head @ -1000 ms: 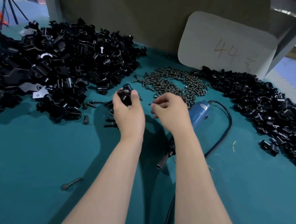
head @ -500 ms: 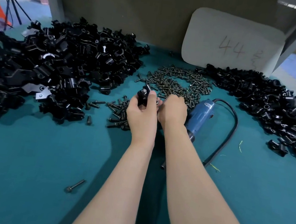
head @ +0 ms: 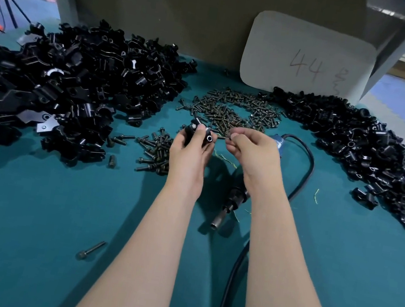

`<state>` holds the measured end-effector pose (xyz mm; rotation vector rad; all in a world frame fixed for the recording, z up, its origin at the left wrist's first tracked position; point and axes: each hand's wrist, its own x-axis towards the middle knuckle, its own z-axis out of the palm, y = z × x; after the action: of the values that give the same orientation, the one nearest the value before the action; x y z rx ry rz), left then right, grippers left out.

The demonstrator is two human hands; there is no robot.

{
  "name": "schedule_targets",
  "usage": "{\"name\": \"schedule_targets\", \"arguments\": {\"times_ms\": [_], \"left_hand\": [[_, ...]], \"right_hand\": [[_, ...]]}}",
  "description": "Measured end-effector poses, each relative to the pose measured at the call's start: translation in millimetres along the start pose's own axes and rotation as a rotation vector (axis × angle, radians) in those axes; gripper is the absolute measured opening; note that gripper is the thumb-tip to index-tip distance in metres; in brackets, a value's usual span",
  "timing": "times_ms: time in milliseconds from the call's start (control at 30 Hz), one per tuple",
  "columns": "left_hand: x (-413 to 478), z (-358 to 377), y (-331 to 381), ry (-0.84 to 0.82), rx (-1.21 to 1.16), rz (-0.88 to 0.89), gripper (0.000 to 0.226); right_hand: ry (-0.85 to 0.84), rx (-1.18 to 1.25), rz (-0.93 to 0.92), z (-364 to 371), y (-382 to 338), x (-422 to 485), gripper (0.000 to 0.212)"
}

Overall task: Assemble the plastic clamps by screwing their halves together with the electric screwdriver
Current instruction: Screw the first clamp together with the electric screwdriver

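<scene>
My left hand (head: pixel 191 151) grips a black plastic clamp (head: pixel 195 130) above the teal table, with a screw head showing on its top and an open hole facing me. Just to its right, my right hand (head: pixel 251 152) pinches a small screw (head: pixel 225 137) between thumb and fingertips, a short gap from the clamp. The electric screwdriver (head: pixel 231 202) lies on the table under my right wrist, its blue body mostly hidden and its metal tip pointing toward me.
A big heap of black clamp halves (head: pixel 69 86) fills the left. Small screws (head: pixel 234 110) lie behind my hands, longer bolts (head: pixel 154 149) left of my left hand. More black clamps (head: pixel 360 148) curve along the right. A lone bolt (head: pixel 91 249) lies near front. A white card (head: pixel 307 58) leans at the back.
My hands came together over the screwdriver half a second ago and have now parted slightly. The clamp in my left hand has turned, showing its hole; my right hand still pinches a screw.
</scene>
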<state>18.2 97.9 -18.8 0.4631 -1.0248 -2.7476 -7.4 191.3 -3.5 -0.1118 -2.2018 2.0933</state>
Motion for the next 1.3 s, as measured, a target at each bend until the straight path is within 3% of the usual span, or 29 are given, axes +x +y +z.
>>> {"name": "schedule_targets", "arguments": {"times_ms": [167, 333, 500, 767, 1133, 1233, 1300], "left_hand": [[2.3, -1.2, -1.2, 0.013, 0.032, -0.014, 0.009], [2.8, -3.4, -2.7, 0.010, 0.098, 0.013, 0.036], [1.7, -2.6, -4.5, -0.006, 0.189, 0.100, 0.010], [-0.5, 0.2, -9.0, 0.025, 0.400, 0.192, 0.029], [-2.0, 0.3, -8.6, -0.004, 0.380, 0.229, 0.035], [-0.9, -1.6, -8.7, 0.019, 0.401, 0.243, 0.030], [-1.8, -2.6, -9.1, 0.034, 0.385, 0.232, 0.014]], "right_hand": [[-0.013, -0.172, -0.074, 2.0, 2.5, -9.5, 0.019], [-0.034, -0.403, -0.222, 6.3, -0.9, -14.8, 0.015], [-0.023, -0.511, -0.258, 3.2, -1.4, -17.5, 0.009], [0.062, -0.525, -0.258, 13.6, 1.7, -24.2, 0.013], [0.052, -0.573, -0.258, 18.3, 0.7, -25.6, 0.018], [0.021, -0.718, -0.290, 19.3, 2.9, -24.3, 0.021], [0.037, -0.755, -0.295, 14.1, 1.9, -21.5, 0.026]]}}
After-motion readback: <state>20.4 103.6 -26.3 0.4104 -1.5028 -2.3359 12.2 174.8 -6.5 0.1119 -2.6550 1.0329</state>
